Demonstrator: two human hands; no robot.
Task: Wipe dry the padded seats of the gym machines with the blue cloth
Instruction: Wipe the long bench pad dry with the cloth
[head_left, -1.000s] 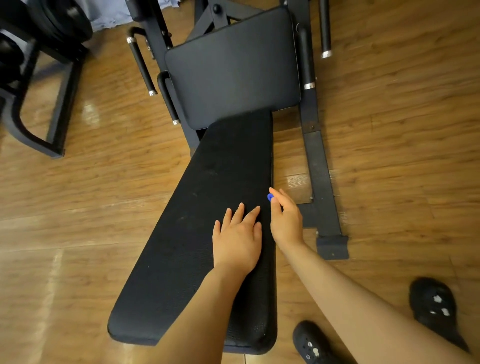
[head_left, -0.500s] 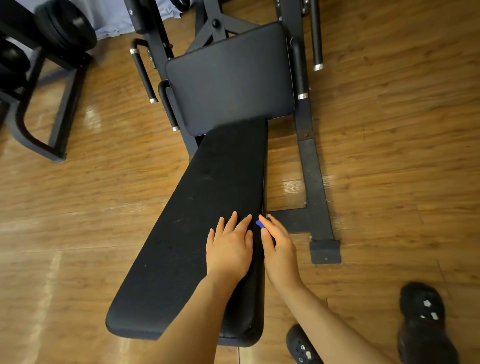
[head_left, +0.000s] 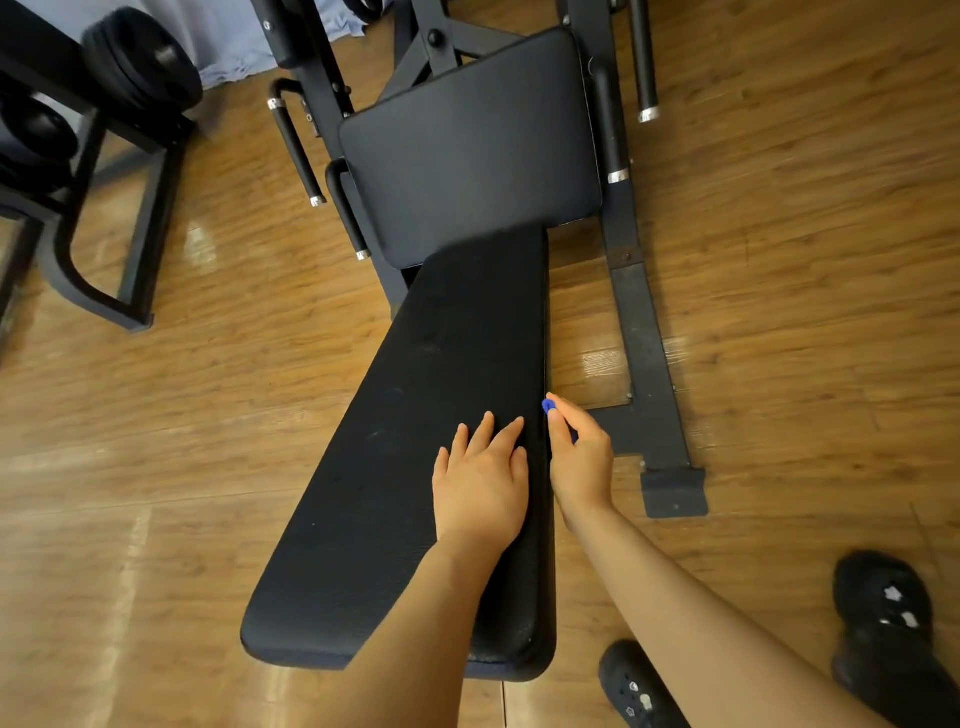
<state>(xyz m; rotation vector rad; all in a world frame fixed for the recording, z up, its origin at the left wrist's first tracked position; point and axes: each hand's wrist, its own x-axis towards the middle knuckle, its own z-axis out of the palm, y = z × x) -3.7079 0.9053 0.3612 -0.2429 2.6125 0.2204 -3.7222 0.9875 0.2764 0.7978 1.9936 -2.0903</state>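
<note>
Seen from above, near the centre of the frame: left hand (head_left: 480, 488) laid flat on the long padded seat (head_left: 426, 441), fingers (head_left: 483, 428) straight and slightly spread, palm down close to the pad's right edge. Just beside it, over that edge, right hand (head_left: 582, 462) with fingers curled round the blue cloth (head_left: 548, 406) (only a small blue tip showing past the fingertips, touching or nearly touching the side of the pad).

Compared with half a second ago, both hands placed slightly farther up the pad, the blue tip now clearly at the seat's right edge rather than between the two hands; left hand flat as before.

Bench set diagonally from lower centre toward upper centre, its textured black cover meeting a smoother square back pad (head_left: 467, 150) in the upper middle. Black steel frame (head_left: 639, 332) running down the right side to a flat foot, chrome-tipped handles (head_left: 296, 150) at upper left and upper right of the back pad. Glossy wooden floor (head_left: 779, 260) all round, with pale reflections. Weight plates (head_left: 140, 62) on a black rack at upper left; pale fabric behind them. Two black shoes (head_left: 883, 603) at lower right.
</note>
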